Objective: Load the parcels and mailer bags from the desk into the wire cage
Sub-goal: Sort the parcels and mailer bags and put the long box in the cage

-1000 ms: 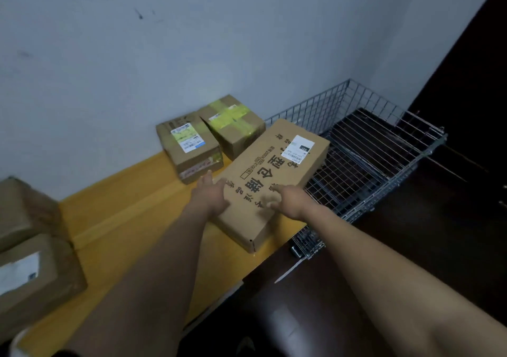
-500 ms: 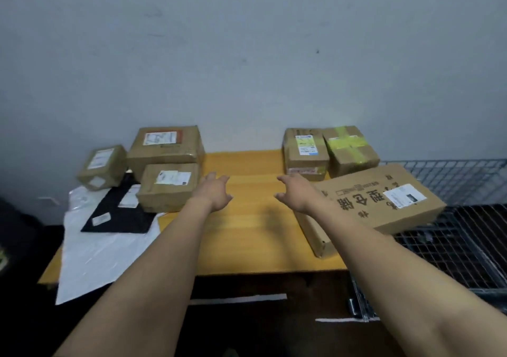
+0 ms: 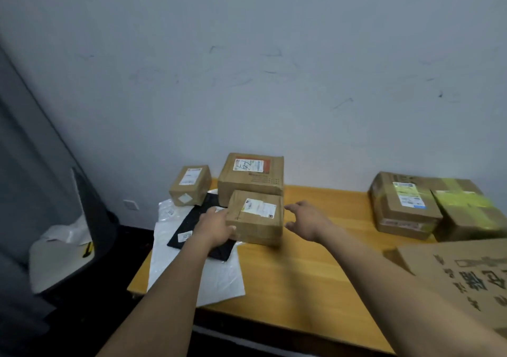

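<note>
At the far left, beside the desk, stands a dark object [image 3: 90,219] with something white on it; I cannot tell what it is. The wooden desk [image 3: 301,288] stands against the grey wall [image 3: 247,68]; on its left end lies a white mailer bag [image 3: 219,277], which reaches to the front edge, and on top of this lies a black mailer bag [image 3: 192,227] with a small white label. A small box [image 3: 189,185] stands at the back, partly on the bags; just right of it a large box [image 3: 251,175] stands by the wall. Close before the large box is the front box [image 3: 256,217], with its left part on the black mailer bag and a white label on top. The left hand [image 3: 215,226] lies against the left side of this box; the fingers are nearly straight and the thumb is at the lower front corner; it touches the box but is not closed round it. The right hand [image 3: 307,219] hovers just beside the right side of the same box, fingers spread and a little bent; it holds nothing. Further right, well apart, a box with a blue and white label [image 3: 403,206] stands near the wall; a box with yellow-green tape [image 3: 466,211] touches its right side. At the lower right a long carton [image 3: 461,274] with printed characters lies nearest to me, cut off by the edge of the view.
</note>
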